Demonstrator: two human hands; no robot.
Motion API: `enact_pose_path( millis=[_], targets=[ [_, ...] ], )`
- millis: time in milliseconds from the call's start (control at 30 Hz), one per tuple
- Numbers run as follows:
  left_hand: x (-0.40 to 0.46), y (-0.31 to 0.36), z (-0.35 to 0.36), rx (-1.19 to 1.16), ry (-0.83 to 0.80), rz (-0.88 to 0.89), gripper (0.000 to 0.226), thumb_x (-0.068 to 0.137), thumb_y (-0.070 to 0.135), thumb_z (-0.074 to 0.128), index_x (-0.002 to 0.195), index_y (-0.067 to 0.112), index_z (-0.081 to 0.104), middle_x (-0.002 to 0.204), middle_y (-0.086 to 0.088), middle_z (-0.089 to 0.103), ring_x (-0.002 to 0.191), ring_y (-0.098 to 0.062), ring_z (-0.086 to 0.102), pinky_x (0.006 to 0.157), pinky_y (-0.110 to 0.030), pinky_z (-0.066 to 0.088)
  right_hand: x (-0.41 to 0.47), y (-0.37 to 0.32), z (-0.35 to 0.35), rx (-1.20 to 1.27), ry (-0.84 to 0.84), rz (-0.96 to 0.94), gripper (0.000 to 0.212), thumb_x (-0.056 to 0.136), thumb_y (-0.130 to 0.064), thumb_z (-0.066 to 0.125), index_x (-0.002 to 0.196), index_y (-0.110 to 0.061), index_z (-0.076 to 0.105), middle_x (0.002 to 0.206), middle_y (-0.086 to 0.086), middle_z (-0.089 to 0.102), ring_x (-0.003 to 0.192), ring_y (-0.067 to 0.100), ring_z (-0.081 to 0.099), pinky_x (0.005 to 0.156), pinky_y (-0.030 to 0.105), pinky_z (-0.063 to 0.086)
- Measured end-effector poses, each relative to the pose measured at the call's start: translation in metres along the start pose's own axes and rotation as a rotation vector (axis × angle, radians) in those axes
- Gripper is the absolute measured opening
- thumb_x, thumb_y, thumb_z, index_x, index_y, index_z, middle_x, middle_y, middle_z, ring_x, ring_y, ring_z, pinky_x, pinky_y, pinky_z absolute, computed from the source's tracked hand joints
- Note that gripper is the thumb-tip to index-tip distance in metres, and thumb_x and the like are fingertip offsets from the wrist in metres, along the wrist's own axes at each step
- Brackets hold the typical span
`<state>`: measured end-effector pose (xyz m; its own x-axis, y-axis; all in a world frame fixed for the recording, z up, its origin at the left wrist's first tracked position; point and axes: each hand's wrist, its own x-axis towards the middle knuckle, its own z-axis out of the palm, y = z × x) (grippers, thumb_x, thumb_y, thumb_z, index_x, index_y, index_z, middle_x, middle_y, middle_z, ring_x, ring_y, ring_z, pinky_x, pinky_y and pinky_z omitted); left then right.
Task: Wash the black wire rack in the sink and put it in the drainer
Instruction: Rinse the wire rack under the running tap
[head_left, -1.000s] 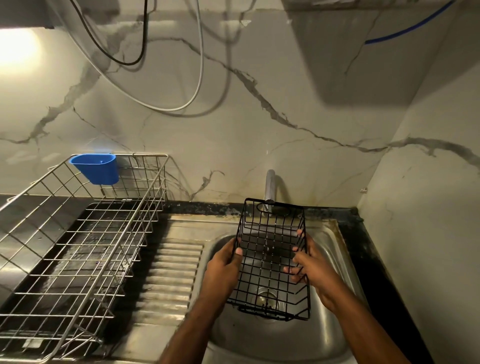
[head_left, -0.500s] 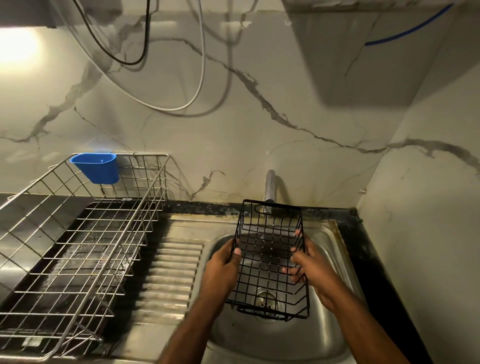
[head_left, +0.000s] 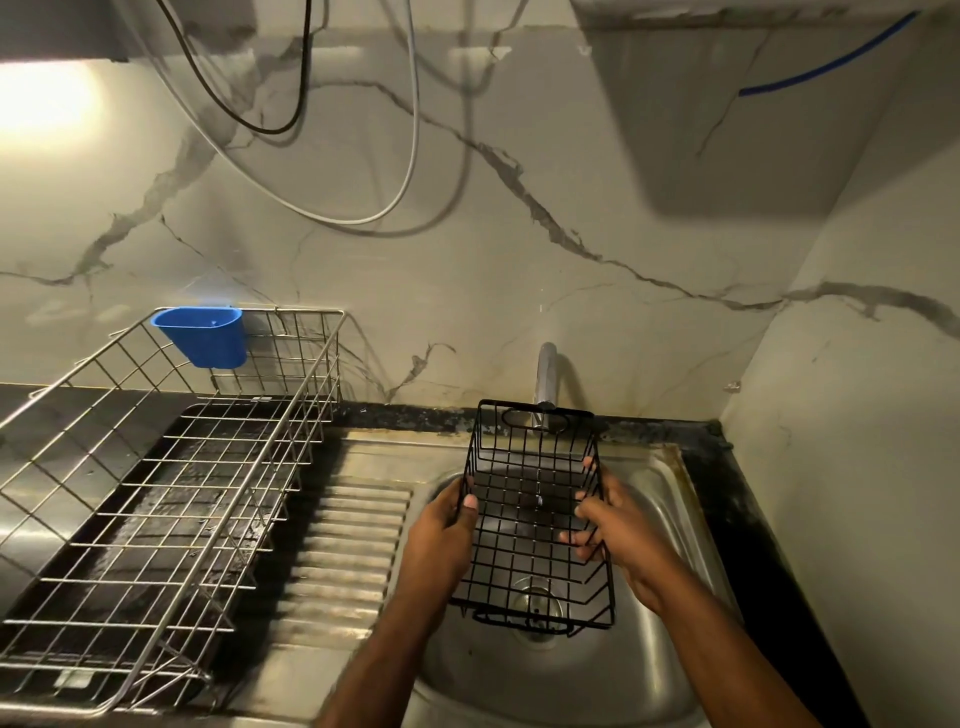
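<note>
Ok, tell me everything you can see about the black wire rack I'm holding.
The black wire rack is a rectangular basket of thin dark wire in an open grid, with an oval handle loop at each short end. It looks empty. It is held over the sink, its far end raised just below the tap, open side facing the camera. The left hand grips its left long side and the right hand grips its right. No running water can be made out.
</note>
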<state>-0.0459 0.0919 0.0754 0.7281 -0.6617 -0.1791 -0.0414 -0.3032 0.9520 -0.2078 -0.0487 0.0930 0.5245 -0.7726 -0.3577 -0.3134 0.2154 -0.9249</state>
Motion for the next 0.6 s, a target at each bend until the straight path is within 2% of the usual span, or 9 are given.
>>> enact_pose_path(
  millis=[100, 200, 267, 333, 400, 467, 533, 600],
  targets=[
    [0.0017, -0.0007, -0.0003, 0.004, 0.003, -0.008, 0.032, 0.104, 0.036, 0.054, 0.134, 0.045, 0.06, 0.118, -0.009, 0.072, 0.112, -0.044, 0.065, 0.092, -0.056, 0.055, 0.0019, -0.0003, 0.0006, 0.007, -0.005, 0.008, 0.068, 0.099, -0.008, 0.049, 0.151, -0.046, 0.028, 0.145, 0.007, 0.045, 0.093, 0.031, 0.072, 0.061, 0.028, 0.056],
    [0.0029, -0.0009, -0.0012, 0.006, -0.01, 0.016, 0.03, 0.097, 0.047, 0.053, 0.126, 0.05, 0.063, 0.116, 0.01, 0.073, 0.107, -0.023, 0.07, 0.093, -0.056, 0.057, 0.0042, -0.0008, 0.0004, 0.004, 0.003, 0.012, 0.069, 0.098, -0.006, 0.05, 0.152, -0.044, 0.028, 0.146, 0.008, 0.045, 0.091, 0.03, 0.072, 0.057, 0.026, 0.055],
    [0.0054, -0.0029, -0.0017, 0.004, -0.008, 0.009, 0.035, 0.091, 0.054, 0.051, 0.124, 0.053, 0.063, 0.115, 0.012, 0.073, 0.104, -0.019, 0.07, 0.092, -0.057, 0.057, 0.0048, -0.0016, 0.0008, 0.002, 0.001, 0.012, 0.07, 0.098, -0.006, 0.05, 0.152, -0.044, 0.027, 0.147, 0.009, 0.044, 0.092, 0.03, 0.072, 0.056, 0.025, 0.054],
    [0.0056, -0.0038, -0.0018, 0.005, -0.001, 0.012, 0.032, 0.093, 0.053, 0.052, 0.123, 0.055, 0.062, 0.115, 0.008, 0.074, 0.101, -0.02, 0.07, 0.092, -0.059, 0.057, 0.0047, -0.0018, 0.0007, -0.001, -0.001, 0.011, 0.07, 0.098, -0.005, 0.05, 0.152, -0.044, 0.027, 0.146, 0.008, 0.044, 0.092, 0.03, 0.072, 0.056, 0.024, 0.054],
    [0.0051, -0.0041, -0.0016, 0.003, 0.005, 0.017, 0.028, 0.097, 0.048, 0.053, 0.122, 0.057, 0.062, 0.114, -0.007, 0.073, 0.105, -0.035, 0.07, 0.092, -0.062, 0.055, 0.0043, -0.0013, 0.0005, -0.007, -0.005, 0.01, 0.071, 0.098, -0.006, 0.05, 0.152, -0.045, 0.027, 0.144, 0.007, 0.046, 0.092, 0.03, 0.072, 0.057, 0.025, 0.055],
    [0.0052, -0.004, -0.0015, 0.009, 0.001, 0.009, 0.027, 0.101, 0.042, 0.054, 0.124, 0.054, 0.062, 0.117, -0.021, 0.067, 0.11, -0.051, 0.062, 0.089, -0.064, 0.053, 0.0034, -0.0016, 0.0008, -0.014, -0.005, 0.007, 0.071, 0.098, -0.006, 0.05, 0.152, -0.046, 0.026, 0.142, 0.005, 0.046, 0.093, 0.029, 0.072, 0.06, 0.026, 0.056],
    [0.0051, -0.0048, -0.0017, 0.02, 0.003, 0.002, 0.027, 0.102, 0.041, 0.053, 0.125, 0.053, 0.062, 0.118, -0.021, 0.067, 0.111, -0.052, 0.061, 0.088, -0.063, 0.054, 0.0034, -0.0015, 0.001, -0.017, -0.006, 0.006, 0.071, 0.098, -0.006, 0.05, 0.151, -0.046, 0.026, 0.141, 0.004, 0.047, 0.094, 0.029, 0.072, 0.06, 0.026, 0.056],
    [0.0038, -0.0059, -0.0023, 0.034, 0.006, -0.006, 0.028, 0.101, 0.044, 0.052, 0.127, 0.052, 0.061, 0.116, -0.013, 0.071, 0.11, -0.045, 0.066, 0.091, -0.06, 0.056, 0.0025, -0.0016, 0.0011, -0.019, -0.003, 0.006, 0.071, 0.097, -0.005, 0.05, 0.151, -0.047, 0.028, 0.138, 0.003, 0.048, 0.094, 0.029, 0.072, 0.06, 0.026, 0.056]
  ],
)
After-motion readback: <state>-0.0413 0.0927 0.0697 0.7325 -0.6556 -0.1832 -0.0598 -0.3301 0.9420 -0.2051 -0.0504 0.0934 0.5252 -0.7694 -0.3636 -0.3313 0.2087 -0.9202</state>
